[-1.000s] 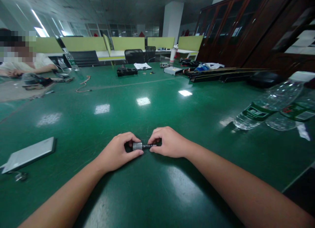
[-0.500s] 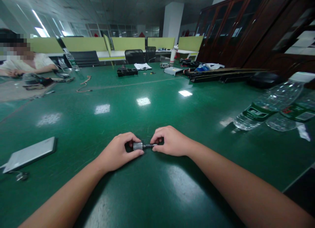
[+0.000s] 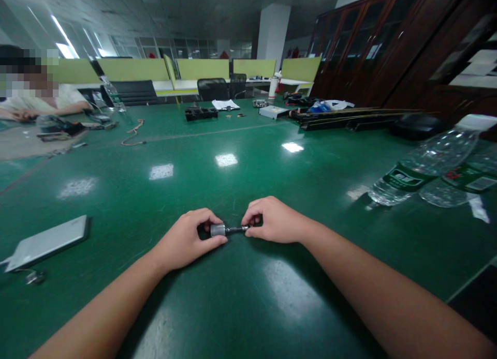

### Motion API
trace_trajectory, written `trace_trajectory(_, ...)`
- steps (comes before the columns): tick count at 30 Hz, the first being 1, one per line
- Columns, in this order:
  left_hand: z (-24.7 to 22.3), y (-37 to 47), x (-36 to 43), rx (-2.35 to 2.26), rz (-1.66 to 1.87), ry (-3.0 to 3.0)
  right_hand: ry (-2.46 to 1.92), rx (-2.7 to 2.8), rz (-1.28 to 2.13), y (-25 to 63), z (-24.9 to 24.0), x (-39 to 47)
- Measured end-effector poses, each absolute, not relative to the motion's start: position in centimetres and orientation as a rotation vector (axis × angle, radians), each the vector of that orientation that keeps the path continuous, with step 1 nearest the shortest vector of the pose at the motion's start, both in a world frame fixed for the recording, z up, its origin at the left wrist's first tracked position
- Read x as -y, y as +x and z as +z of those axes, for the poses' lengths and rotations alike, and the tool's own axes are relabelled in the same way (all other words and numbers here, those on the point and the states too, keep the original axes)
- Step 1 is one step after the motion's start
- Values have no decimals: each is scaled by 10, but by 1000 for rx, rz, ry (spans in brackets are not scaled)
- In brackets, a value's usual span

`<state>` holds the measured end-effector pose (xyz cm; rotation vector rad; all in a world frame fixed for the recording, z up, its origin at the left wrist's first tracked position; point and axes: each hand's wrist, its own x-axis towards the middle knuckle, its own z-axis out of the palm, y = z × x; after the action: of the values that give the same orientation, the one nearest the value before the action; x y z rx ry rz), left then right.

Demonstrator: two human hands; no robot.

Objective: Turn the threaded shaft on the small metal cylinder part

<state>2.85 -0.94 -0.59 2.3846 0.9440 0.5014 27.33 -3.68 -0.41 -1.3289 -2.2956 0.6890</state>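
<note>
A small metal cylinder (image 3: 218,229) with a thin dark shaft (image 3: 234,229) lies level at the near middle of the green table (image 3: 186,183). My left hand (image 3: 194,235) grips the cylinder between thumb and fingers from the left. At the shaft's right end, my right hand (image 3: 266,222) pinches a small ringed or coiled piece, too small to make out exactly. Bare shaft shows between the two hands.
A pale flat device (image 3: 48,242) with a cable lies at the left, a small metal piece (image 3: 34,277) below it. Clear bottles (image 3: 404,178) stand at the right. Dark rails (image 3: 337,118) and a black part (image 3: 201,113) lie farther back. A person (image 3: 42,103) sits far left.
My right hand has slid slightly to the right along the shaft, and more of the shaft shows. My left hand and the cylinder have stayed in place.
</note>
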Motion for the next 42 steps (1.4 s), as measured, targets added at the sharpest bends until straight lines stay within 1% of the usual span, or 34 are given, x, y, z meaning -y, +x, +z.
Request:
trace_trajectory(4,-7,28,9,-949,500,2383,-1362,2301,690,277,-1,36)
trace_trajectory(10,-6,27,10,-935,500,2386,-1534,2233,752,283,3,33)
trace_trajectory(21,-8,27,9,-926,511,2399,-1409,2218,880,277,-2,35)
trace_trajectory(42,-6,33,9,-905,490,2420,-1277,2212,699,247,-11,43)
